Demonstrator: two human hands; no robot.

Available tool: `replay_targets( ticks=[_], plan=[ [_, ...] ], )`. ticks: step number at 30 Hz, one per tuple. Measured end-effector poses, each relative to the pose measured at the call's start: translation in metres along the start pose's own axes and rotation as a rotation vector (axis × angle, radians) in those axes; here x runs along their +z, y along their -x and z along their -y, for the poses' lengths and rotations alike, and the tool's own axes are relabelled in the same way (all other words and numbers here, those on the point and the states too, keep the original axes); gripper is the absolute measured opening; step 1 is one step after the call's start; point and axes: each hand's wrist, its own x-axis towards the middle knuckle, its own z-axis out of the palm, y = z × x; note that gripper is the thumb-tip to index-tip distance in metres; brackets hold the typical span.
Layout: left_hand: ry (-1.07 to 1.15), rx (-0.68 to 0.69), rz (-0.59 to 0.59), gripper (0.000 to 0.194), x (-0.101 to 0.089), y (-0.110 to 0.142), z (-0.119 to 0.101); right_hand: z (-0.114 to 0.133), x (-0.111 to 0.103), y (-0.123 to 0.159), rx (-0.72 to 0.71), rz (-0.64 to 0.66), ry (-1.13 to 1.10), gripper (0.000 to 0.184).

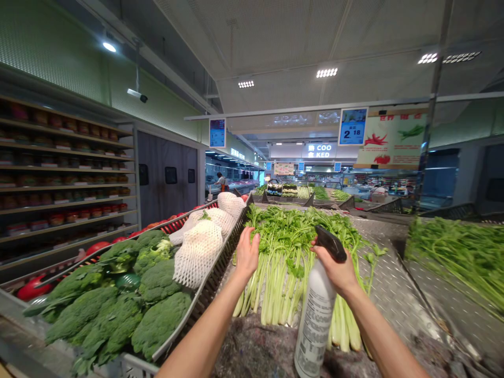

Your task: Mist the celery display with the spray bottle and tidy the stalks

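Observation:
My right hand (334, 265) is wrapped round the neck of a white spray bottle (315, 315) with a black trigger head. The bottle stands nearly upright, its base low over a grey-brown cloth (255, 349). Behind it spreads a bed of celery (283, 262), leaves at the back and pale stalks toward me. Over the left edge of the celery hovers my left hand (247, 254), empty, its fingers apart and pointing up. Whether it touches the leaves I cannot tell.
On the left a grey crate (214, 268) holds broccoli (106, 310) and white net-wrapped vegetables (199, 252). Tomatoes (35, 287) lie beyond it. A mirror panel (460, 273) rises at the right of the metal tread-plate shelf (394, 257). Far back, a person (222, 182) stands at a counter.

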Motion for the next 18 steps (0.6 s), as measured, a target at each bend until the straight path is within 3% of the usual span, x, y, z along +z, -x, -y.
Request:
replay_targets(
  ticks=[12, 18],
  plan=[
    [0.076, 0.007, 0.058, 0.038, 0.033, 0.005, -0.023, -0.019, -0.068, -0.009, -0.023, -0.270, 0.060, 0.029],
    [0.084, 0.027, 0.097, 0.042, 0.047, 0.009, -0.033, -0.023, -0.095, -0.006, -0.029, -0.284, 0.178, 0.028]
  ],
)
